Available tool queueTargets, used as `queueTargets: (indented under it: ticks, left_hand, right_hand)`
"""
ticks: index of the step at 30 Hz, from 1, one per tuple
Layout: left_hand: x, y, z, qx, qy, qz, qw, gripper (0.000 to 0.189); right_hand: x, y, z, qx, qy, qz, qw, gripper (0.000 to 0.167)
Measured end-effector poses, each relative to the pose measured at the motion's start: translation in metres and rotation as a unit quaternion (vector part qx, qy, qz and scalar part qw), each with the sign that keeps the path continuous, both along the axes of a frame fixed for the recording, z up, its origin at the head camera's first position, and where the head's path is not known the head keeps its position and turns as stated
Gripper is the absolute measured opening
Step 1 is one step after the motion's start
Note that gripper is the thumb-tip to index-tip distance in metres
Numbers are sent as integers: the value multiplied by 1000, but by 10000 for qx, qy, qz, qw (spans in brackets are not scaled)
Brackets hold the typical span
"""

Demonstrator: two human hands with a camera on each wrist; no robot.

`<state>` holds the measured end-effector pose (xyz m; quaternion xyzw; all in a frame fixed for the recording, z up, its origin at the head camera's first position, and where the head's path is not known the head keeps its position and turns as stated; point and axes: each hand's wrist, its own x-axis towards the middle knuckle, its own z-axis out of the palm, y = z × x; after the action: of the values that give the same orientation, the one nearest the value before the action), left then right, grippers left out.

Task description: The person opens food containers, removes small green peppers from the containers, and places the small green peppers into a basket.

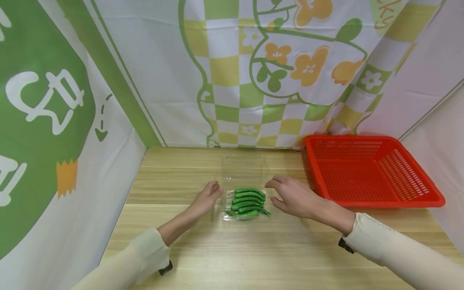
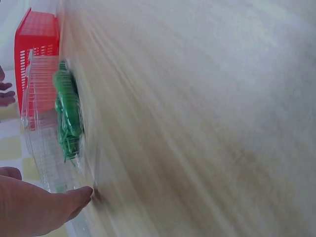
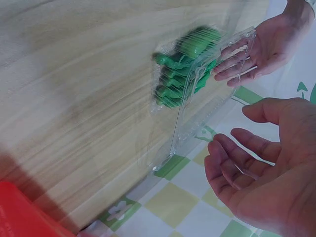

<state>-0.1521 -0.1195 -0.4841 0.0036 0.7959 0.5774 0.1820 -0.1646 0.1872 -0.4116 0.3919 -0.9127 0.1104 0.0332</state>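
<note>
Several green chili peppers [image 1: 248,201] lie side by side in a clear plastic clamshell box [image 1: 225,216] on the wooden table. The box's transparent lid [image 1: 243,166] is raised on the far side. My left hand [image 1: 207,198] is at the box's left side with fingers extended; whether it touches the plastic is hard to tell. On the right, my right hand [image 1: 295,197] hovers beside the box, its fingers loosely bent and holding nothing, as the right wrist view shows. In the left wrist view the chili peppers [image 2: 68,106] show through the box wall, beyond the left thumb.
A red perforated plastic basket [image 1: 375,169] stands at the right rear of the table [image 1: 232,257], close to the right forearm. Behind the table hangs a patterned cloth [image 1: 246,92], and a green and white cloth panel [image 1: 43,104] borders the left side.
</note>
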Motion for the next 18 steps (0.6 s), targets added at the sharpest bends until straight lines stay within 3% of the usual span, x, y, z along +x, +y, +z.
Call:
queueTargets:
  ticks: [10, 18]
  left_hand:
    - [-2, 14, -7, 631, -285, 234, 9973, 69]
    - [2, 19, -10, 1032, -468, 311, 9931, 70]
  right_hand:
    - [-14, -15, -3, 338, -638, 204, 9972, 32]
    - [-17, -32, -8, 547, -869, 366, 9940, 32]
